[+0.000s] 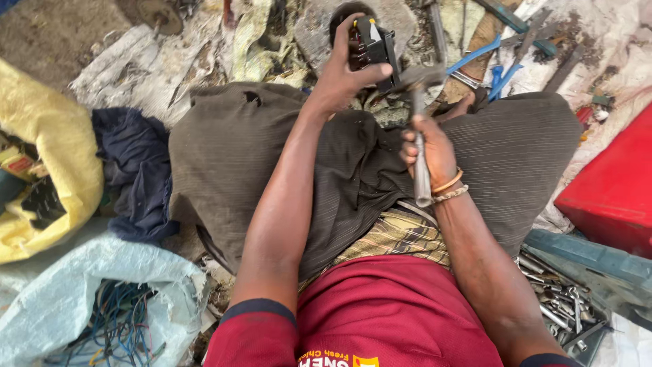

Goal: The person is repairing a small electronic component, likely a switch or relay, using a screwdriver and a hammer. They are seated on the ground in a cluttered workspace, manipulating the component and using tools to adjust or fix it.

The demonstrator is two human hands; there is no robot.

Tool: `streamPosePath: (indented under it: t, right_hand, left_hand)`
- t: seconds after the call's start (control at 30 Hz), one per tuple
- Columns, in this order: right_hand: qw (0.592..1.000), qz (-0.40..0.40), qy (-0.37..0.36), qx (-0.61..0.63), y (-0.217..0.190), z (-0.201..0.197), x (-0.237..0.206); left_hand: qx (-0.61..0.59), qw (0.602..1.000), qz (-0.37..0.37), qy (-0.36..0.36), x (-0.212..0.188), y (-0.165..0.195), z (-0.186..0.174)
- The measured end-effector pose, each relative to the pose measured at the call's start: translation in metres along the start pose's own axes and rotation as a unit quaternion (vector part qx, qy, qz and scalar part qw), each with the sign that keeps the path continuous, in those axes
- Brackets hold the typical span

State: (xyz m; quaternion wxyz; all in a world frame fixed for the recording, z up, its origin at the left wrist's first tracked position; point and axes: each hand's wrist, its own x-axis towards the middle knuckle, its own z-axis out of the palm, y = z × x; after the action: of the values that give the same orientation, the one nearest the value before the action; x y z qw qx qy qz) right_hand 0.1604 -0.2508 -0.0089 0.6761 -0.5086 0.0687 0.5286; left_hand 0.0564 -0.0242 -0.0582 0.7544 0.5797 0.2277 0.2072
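The ground point(41, 34) is covered with dirty sheeting point(136, 68). A yellow sack point(58, 143) and a dark blue cloth point(136, 170) are seen at the left, a pale bag of wires point(102, 299) at lower left, a red box point(611, 190) at the right, and blue-handled pliers point(489, 61) at the top.

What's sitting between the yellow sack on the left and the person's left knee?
In the head view, a crumpled dark blue cloth lies between the yellow sack and the grey-brown trouser knee, overlapping the trouser edge.
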Motion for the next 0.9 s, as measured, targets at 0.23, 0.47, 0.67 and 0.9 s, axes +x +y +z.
streamPosePath:
  t: [0.23,0.47,0.67,0.9]
  right_hand:
    - [0.843,-0.242,0.081,-0.473,0.032,-0.01,0.009]
    - [0.883,-0.28,-0.029,-0.374,0.004,0.061,-0.008]
    - [0.885,-0.292,-0.043,-0.36,0.0,0.072,-0.015]
    - [0.847,-0.32,0.01,-0.424,0.011,0.067,-0.01]
  left_hand:
    - [-0.151,0.981,-0.114,-0.052,-0.014,-0.006,0.019]
    - [-0.047,0.998,-0.049,-0.011,-0.032,0.008,0.049]
    - [-0.047,0.999,-0.007,0.002,-0.036,0.021,0.044]
    - [-0.012,1.0,-0.008,0.0,-0.034,0.019,0.046]
